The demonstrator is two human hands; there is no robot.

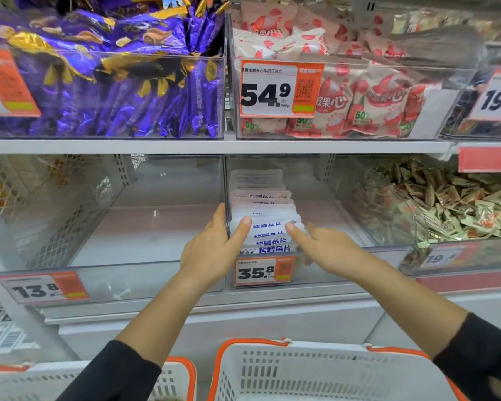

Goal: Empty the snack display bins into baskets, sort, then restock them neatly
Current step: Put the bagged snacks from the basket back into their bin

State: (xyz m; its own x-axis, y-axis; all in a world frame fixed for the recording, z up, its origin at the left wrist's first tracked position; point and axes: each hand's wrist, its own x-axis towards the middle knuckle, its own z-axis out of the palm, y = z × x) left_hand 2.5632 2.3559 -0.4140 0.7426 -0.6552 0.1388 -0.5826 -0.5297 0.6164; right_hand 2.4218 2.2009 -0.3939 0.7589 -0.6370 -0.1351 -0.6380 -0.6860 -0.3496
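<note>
A row of white snack packets with blue print stands upright along the left side of the clear middle bin on the lower shelf. My left hand rests over the wall between the two bins, thumb touching the front packets and fingers on the left side of that wall. My right hand reaches in from the right with straight fingers, its fingertip touching the packets' right edge. The clear left bin has nothing in it. Two white baskets with orange rims sit below.
The upper shelf holds a bin of purple wrapped snacks and a bin of pink and white packets. A bin of small loose brown sachets sits at the lower right. Price tags hang on the bin fronts.
</note>
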